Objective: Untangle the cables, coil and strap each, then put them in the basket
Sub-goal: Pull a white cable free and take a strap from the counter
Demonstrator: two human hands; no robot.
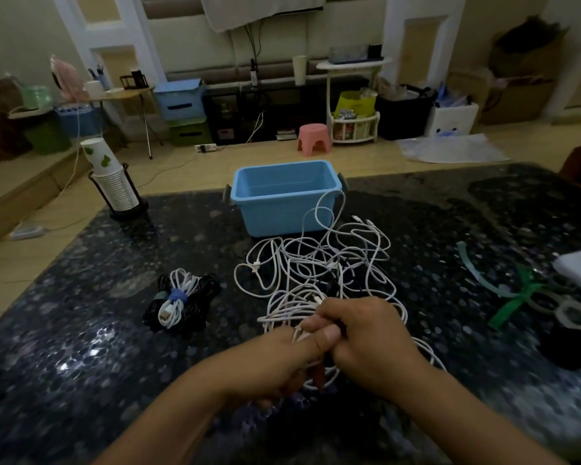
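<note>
Two strapped coils point(178, 302) lie mid-counter, basket point(284, 196) at far edge empty; left hand point(282, 360) and right hand point(366, 340) both grip white tangle point(319, 270) near front edge, most cables remaining.

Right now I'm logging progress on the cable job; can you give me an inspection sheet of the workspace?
Surface: dark speckled table, glossy.
Job's things: blue basket holds no cables; white coil strapped blue, lying on black coils, outside it.
Clutter: green straps, tape roll, paper cups.
Hands: left hand and right hand both grip white strands.
Cables: white tangle loose, one loop leaning on the basket.
Surroundings: pink stool, storage boxes, floor.
</note>
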